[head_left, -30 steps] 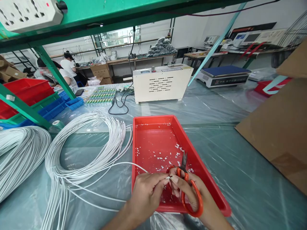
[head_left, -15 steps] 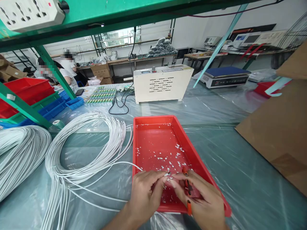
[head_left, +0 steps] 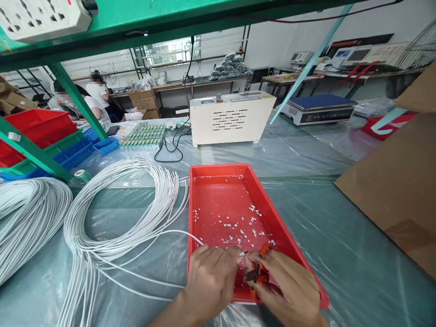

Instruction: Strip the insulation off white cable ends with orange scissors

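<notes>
Over the near end of a red tray, my left hand is closed on the end of a white cable. That cable runs from a large coil on the left. My right hand is closed around orange-handled pliers, whose dark jaws point left. Its thumb and forefinger meet near the cable tip, close to my left fingertips. Small white scraps lie scattered on the tray floor. The palm side of both hands is hidden.
A second cable coil lies at far left. Behind the tray stands a cream machine, with a blue-topped scale to its right. Cardboard leans in at right. Green frame bars cross above and left. People sit at the back left.
The pliers have turned within my right hand, so their jaws now show to the left. My left hand has rolled over slightly, its knuckles more toward the camera.
</notes>
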Demonstrator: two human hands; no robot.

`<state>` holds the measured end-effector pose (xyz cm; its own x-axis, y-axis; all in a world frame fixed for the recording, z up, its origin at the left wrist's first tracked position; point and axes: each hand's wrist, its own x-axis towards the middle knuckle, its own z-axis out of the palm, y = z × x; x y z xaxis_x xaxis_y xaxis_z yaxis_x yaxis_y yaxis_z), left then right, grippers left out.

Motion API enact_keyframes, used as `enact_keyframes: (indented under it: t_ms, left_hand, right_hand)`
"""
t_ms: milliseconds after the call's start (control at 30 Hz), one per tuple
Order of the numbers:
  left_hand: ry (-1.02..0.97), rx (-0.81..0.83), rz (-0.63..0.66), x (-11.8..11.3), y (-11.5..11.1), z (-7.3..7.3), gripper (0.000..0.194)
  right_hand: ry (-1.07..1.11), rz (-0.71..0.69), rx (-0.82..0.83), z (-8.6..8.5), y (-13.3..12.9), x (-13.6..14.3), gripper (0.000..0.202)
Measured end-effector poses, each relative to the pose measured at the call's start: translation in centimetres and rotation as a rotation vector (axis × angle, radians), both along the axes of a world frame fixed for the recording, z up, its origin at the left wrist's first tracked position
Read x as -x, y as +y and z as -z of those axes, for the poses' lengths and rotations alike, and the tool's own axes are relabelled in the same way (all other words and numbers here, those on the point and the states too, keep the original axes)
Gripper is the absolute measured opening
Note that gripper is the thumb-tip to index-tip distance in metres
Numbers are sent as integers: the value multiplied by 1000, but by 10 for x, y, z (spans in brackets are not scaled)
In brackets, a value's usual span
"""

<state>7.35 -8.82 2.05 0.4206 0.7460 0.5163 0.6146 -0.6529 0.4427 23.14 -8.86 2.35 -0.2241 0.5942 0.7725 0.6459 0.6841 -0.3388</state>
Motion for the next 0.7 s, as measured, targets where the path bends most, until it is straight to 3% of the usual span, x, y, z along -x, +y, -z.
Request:
enact_keyframes:
  t_ms: [233,433,700]
  left_hand:
    - [82,42,-34,1,3,-7,27]
    - [40,111,-40,3,4,-9,28]
    - [81,66,2,1,3,-8,26]
  right_hand:
    - [34,-93,39,5,-4,8,14]
    - [41,3,76,9,-2,-5,26]
    - [-122,-8,-108,-3,2,-5,24]
